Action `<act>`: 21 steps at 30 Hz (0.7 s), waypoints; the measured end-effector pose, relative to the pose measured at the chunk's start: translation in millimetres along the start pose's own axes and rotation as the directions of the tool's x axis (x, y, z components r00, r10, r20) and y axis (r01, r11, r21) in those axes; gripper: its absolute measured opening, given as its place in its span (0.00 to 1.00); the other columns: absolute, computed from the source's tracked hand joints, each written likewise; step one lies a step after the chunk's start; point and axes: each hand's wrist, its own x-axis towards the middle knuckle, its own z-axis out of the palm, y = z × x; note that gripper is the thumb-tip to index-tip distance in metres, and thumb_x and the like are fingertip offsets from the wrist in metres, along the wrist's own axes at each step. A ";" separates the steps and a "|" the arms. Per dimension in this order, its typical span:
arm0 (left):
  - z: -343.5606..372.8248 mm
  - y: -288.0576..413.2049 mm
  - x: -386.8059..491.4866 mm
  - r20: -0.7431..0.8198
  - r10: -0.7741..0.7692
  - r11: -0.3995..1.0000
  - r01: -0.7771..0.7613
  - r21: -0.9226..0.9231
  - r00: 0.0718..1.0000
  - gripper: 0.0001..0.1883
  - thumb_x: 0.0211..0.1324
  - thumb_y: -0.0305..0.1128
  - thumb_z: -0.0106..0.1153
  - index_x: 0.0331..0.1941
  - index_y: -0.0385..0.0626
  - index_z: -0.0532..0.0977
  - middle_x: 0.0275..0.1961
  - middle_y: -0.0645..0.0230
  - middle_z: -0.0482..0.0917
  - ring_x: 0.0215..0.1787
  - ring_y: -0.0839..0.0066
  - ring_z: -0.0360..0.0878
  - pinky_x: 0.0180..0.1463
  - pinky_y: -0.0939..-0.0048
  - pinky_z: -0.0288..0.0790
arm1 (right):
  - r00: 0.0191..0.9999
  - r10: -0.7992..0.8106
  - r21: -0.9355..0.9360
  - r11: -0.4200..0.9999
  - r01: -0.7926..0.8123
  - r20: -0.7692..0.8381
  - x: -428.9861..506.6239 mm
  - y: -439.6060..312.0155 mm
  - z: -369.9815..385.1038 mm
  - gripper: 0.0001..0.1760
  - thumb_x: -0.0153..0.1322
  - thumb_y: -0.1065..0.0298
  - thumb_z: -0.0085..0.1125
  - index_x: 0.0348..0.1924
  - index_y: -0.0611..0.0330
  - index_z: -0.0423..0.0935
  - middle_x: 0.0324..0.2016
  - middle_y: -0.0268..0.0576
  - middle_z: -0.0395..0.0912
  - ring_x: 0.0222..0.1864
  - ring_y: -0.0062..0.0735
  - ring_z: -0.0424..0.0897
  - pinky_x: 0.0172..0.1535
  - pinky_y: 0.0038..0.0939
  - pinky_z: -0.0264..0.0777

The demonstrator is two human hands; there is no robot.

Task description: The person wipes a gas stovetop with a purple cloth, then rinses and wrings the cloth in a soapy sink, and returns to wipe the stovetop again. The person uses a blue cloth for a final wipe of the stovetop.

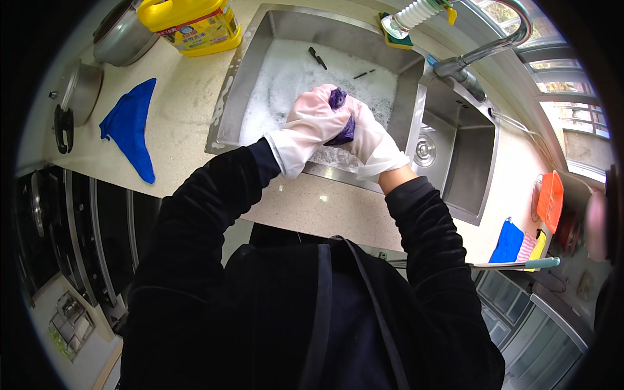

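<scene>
Both my hands wear whitish translucent gloves and meet above the left basin of a steel sink. My left hand is closed on a bunched, wet purple cloth. Against it, my right hand grips the same cloth from the other side; part of the cloth is hidden by the fingers. Below them lies soapy water with white foam. A black-handled utensil sticks out of the foam, and a thin dark piece shows to its right.
A faucet arches beside the right basin. A sponge sits behind the sink. On the left counter are a yellow detergent jug, a blue cloth and metal pots. An orange basket stands at right.
</scene>
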 end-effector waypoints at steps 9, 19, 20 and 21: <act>-28.8 -26.0 11.0 0.154 -0.134 0.981 0.109 0.164 0.979 0.40 0.63 0.58 0.55 0.68 0.38 0.66 0.62 0.46 0.77 0.65 0.56 0.77 0.67 0.64 0.68 | 0.992 0.100 -0.195 0.974 -0.115 -0.083 28.0 0.0 -101.2 0.19 0.78 0.52 0.57 0.51 0.59 0.78 0.47 0.38 0.82 0.46 0.32 0.81 0.53 0.36 0.76; -75.0 -18.6 10.4 0.120 -0.338 0.913 0.294 0.284 0.934 0.41 0.64 0.60 0.52 0.70 0.39 0.64 0.69 0.52 0.72 0.70 0.59 0.72 0.70 0.66 0.65 | 0.868 0.488 -0.963 -0.266 0.044 -0.095 31.0 34.1 -69.0 0.14 0.74 0.60 0.65 0.42 0.64 0.84 0.39 0.48 0.87 0.43 0.37 0.85 0.48 0.31 0.76; -77.7 -19.6 9.7 0.132 -0.355 0.924 0.326 0.197 0.926 0.39 0.65 0.59 0.54 0.69 0.40 0.65 0.66 0.55 0.74 0.66 0.63 0.74 0.66 0.67 0.68 | 0.889 0.457 -0.992 0.112 -0.065 -0.007 35.3 42.0 -73.7 0.13 0.74 0.63 0.64 0.44 0.64 0.83 0.40 0.44 0.87 0.43 0.33 0.85 0.49 0.29 0.76; -77.6 -20.9 9.5 0.153 -0.367 0.929 0.354 0.103 0.918 0.38 0.65 0.58 0.55 0.68 0.40 0.66 0.63 0.58 0.77 0.62 0.67 0.76 0.63 0.69 0.70 | 0.918 0.394 -0.868 0.471 -0.155 0.050 36.9 47.9 -82.8 0.12 0.75 0.65 0.64 0.45 0.65 0.83 0.40 0.41 0.87 0.43 0.28 0.84 0.49 0.28 0.76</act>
